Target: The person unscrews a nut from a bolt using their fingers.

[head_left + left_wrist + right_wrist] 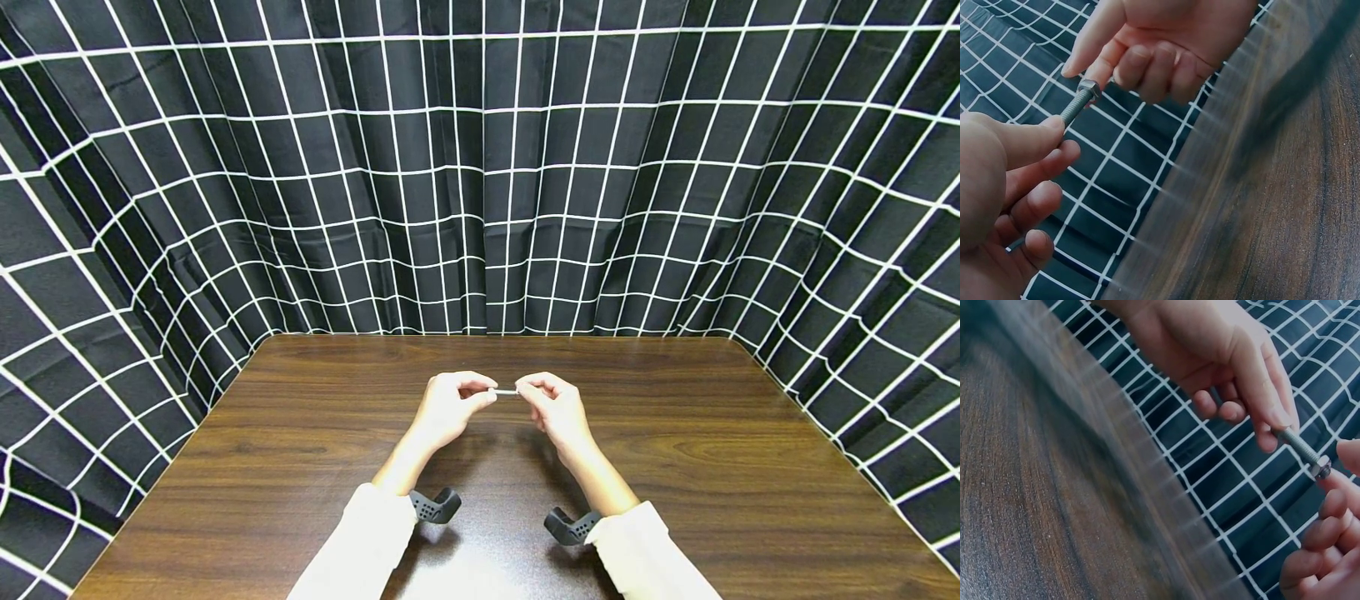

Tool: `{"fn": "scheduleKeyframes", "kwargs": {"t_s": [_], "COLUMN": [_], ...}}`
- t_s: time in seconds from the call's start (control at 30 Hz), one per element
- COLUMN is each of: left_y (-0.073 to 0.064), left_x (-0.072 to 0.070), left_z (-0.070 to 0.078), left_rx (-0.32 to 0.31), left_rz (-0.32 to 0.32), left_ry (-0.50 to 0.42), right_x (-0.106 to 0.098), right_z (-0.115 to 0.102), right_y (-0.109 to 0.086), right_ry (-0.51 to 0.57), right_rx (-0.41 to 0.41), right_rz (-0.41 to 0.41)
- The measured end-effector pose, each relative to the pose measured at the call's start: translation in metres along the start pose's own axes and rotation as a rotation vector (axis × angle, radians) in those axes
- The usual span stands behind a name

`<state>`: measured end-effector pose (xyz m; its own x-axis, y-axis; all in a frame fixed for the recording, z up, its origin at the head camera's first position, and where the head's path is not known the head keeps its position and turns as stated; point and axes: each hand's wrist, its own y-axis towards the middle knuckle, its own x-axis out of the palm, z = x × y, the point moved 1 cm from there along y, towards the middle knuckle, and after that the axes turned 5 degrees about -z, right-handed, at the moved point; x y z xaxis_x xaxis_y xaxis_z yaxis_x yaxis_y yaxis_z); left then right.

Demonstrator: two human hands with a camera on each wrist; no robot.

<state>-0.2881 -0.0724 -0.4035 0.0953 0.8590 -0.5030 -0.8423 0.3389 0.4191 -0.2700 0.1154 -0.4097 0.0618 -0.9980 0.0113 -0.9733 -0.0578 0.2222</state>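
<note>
Left hand (444,407) pinching the threaded bolt (1077,107) by its shank above the counter (337,400), I curl finger and thumb of my right hand (561,412) round the nut (1320,467). It should handle light, stiff, hard to damage; the nut's flats probably grip better than thread.

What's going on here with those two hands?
A person holds a small threaded bolt above a wooden table. The left hand pinches one end. The right hand is at the hexagonal piece on the other end, its grip not closed on it. Whether that piece is a nut or the bolt's head, I can't tell.
</note>
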Motion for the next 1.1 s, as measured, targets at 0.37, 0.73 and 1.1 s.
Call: {"fn": "scheduleKeyframes", "kwargs": {"t_s": [0.37,0.73,1.1], "left_y": [-0.0001,0.0,-0.0001], "left_x": [-0.0004,-0.0011,-0.001], "left_z": [0.0016,0.0015,0.0013], "left_rx": [-0.001,0.007,-0.011], "left_rz": [-0.007,-0.013,-0.008], "left_ry": [0.005,-0.002,-0.004], "right_x": [-0.0006,0.0001,-0.001], "right_z": [0.0068,0.0056,0.005], "right_y": [0.0004,-0.0002,0.0003], "right_ry": [-0.075,-0.061,-0.049], "right_rx": [0.077,0.07,0.054], "right_rz": [0.028,-0.011,-0.025]}}
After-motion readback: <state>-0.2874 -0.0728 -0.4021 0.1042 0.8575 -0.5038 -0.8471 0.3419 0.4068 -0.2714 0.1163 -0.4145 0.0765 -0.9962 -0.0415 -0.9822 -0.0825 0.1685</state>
